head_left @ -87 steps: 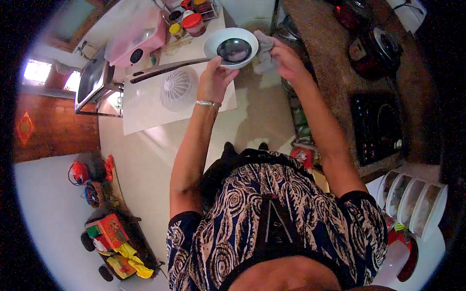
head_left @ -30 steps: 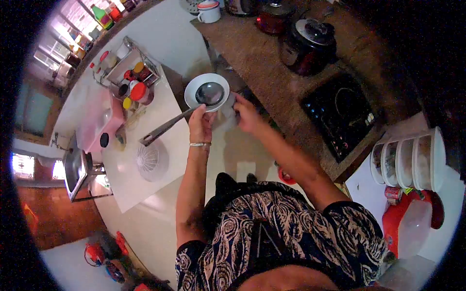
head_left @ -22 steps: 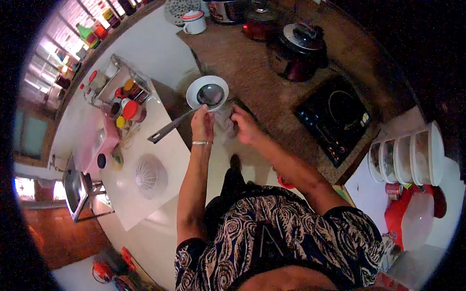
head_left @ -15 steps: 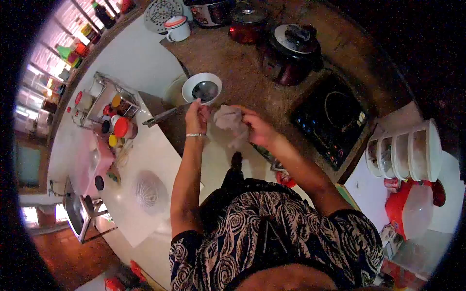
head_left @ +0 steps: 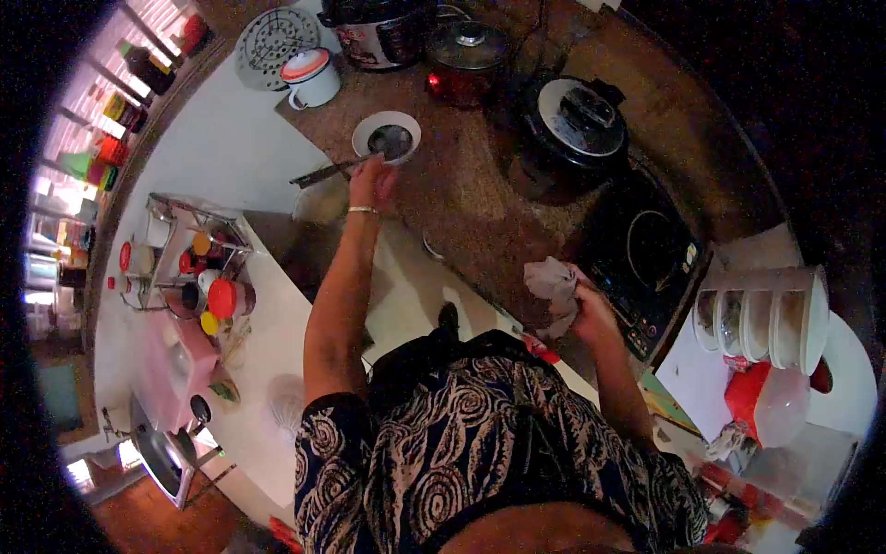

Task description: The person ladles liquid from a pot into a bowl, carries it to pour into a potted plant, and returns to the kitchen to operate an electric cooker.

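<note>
A white bowl (head_left: pixel 361 136) with a dark round ladle head in it sits on the brown counter, and the ladle's dark handle (head_left: pixel 318 174) points out to the left. My left hand (head_left: pixel 372 182) is at the bowl's near edge, its fingers closed around the ladle near its head. Off to the right, my right hand (head_left: pixel 591 309) grips a crumpled pale cloth (head_left: pixel 551 281) over the counter's front edge, beside the black induction cooktop (head_left: pixel 637 249).
Behind stand a black pressure cooker (head_left: pixel 577 120), a glass-lidded pot (head_left: pixel 469 55), another cooker (head_left: pixel 378 37) and a white enamel mug (head_left: pixel 312 81). Left is a jar rack (head_left: pixel 198 249); right, stacked white containers (head_left: pixel 771 314).
My right hand has moved right with the cloth, away from the bowl. My left hand and the ladle have shifted up, and the bowl appears higher in the view.
</note>
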Motion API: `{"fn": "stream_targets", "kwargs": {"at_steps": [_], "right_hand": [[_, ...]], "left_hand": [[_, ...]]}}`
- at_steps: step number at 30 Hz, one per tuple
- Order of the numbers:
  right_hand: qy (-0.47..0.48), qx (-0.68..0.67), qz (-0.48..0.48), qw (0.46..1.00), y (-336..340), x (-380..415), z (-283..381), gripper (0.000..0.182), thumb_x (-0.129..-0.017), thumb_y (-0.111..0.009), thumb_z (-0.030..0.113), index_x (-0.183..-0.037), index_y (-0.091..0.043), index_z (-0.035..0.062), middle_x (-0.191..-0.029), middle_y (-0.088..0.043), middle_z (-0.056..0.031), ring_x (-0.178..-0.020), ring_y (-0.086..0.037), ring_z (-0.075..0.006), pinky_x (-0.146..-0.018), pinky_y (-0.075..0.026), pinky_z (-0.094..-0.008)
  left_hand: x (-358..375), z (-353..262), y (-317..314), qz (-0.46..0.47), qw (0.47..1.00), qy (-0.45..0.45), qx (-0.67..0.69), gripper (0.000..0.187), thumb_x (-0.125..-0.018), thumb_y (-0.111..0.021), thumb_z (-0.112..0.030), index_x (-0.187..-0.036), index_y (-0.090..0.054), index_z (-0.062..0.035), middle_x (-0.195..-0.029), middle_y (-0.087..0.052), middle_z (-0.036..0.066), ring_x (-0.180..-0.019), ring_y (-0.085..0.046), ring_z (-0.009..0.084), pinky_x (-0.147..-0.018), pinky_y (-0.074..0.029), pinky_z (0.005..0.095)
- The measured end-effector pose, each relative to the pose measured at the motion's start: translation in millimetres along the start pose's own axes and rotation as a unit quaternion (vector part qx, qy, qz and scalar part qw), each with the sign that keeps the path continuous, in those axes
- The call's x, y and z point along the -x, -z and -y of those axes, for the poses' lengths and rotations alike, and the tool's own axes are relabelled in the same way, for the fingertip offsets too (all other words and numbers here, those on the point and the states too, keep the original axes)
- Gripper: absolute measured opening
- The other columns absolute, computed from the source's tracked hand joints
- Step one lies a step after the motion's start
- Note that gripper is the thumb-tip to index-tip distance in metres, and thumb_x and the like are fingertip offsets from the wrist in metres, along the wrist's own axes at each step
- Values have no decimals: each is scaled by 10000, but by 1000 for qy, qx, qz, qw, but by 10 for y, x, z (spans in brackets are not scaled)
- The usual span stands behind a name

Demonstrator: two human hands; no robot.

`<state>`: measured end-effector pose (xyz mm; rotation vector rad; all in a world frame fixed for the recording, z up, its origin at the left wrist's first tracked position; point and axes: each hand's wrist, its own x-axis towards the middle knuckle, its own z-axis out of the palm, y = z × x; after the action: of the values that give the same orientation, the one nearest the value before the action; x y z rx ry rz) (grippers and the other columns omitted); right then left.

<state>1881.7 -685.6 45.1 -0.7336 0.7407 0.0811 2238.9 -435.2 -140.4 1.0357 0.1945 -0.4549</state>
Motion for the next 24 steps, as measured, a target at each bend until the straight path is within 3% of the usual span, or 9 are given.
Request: {"fn": "stream_targets", "kwargs": {"at_steps": [2, 5, 11, 14, 15, 16, 17, 19, 24], "right_hand": [[-29, 8, -64, 998, -219, -42, 137, 505, -778, -441, 55, -1282, -416, 78, -1212, -499, -70, -1006, -530, -231, -722, -489, -381], [-10, -47, -35, 998, 54, -311, 43, 502, -780, -450, 59, -1280, -415, 83, -1219, -490, -74, -1022, -519, -232, -728, -486, -381], [-17, -65, -11, 998, -162, -588, 228, 518, -774, -445, 49, -1289, -395, 73, -1214, -490, -86, -1023, -520, -231, -766, -484, -369], [13, -94, -5, 995, -391, -682, 210, 509, -773, -453, 55, -1279, -396, 48, -1198, -501, -88, -1004, -533, -225, -789, -480, -363], [14, -94, -8, 995, -399, -708, 199, 509, -773, -453, 55, -1279, -396, 48, -1198, -501, -88, -1004, -533, -225, -789, -480, -363], [2, -78, 4, 997, -394, -737, 174, 504, -776, -448, 49, -1277, -393, 37, -1194, -504, -89, -1012, -531, -222, -802, -477, -364], [-11, -61, 17, 998, -379, -776, 149, 499, -779, -444, 43, -1275, -390, 25, -1191, -506, -90, -1020, -529, -220, -815, -474, -365], [-7, -55, 26, 998, -312, -885, 62, 497, -779, -438, 33, -1273, -392, 22, -1188, -507, -93, -1025, -529, -219, -817, -473, -364], [-7, -59, 24, 998, -464, -1080, -119, 491, -776, -420, 4, -1267, -405, 25, -1197, -506, -97, -1063, -517, -222, -870, -452, -364]], "left_hand": [[-244, -101, -98, -9, 992, 76, 100, 189, -804, -633, -156, -897, -543, -18, -800, -582, 90, -771, -591, 208, -693, -532, 356], [-527, -202, -259, -43, 995, 69, 62, 172, -808, -616, -152, -882, -542, -16, -753, -571, 97, -738, -588, 211, -667, -531, 336], [-1111, -13, -154, -53, 992, 84, 76, 162, -818, -591, -165, -887, -550, -24, -768, -578, 107, -767, -581, 217, -683, -527, 327], [-1850, 456, 405, -56, 990, 104, 77, 169, -820, -589, -180, -884, -550, -28, -771, -570, 105, -786, -575, 224, -715, -521, 345], [-2126, 634, 659, 10, 988, 118, 99, 166, -819, -591, -174, -884, -550, -27, -777, -564, 99, -784, -572, 224, -716, -520, 339], [-2171, 619, 662, 76, 981, 131, 121, 163, -819, -593, -169, -884, -551, -26, -783, -559, 92, -782, -570, 224, -718, -520, 334], [-2189, 610, 677, 74, 981, 131, 122, 163, -819, -593, -169, -884, -551, -26, -783, -559, 92, -782, -570, 224, -718, -520, 334], [-1897, 242, 316, -47, 984, 157, 72, 180, -816, -606, -182, -894, -553, -29, -816, -565, 80, -780, -568, 214, -752, -508, 337], [-1834, 253, 361, 18, 988, 143, 60, 253, -791, -654, -250, -913, -554, -51, -835, -568, 60, -802, -562, 202, -784, -489, 353]]}}
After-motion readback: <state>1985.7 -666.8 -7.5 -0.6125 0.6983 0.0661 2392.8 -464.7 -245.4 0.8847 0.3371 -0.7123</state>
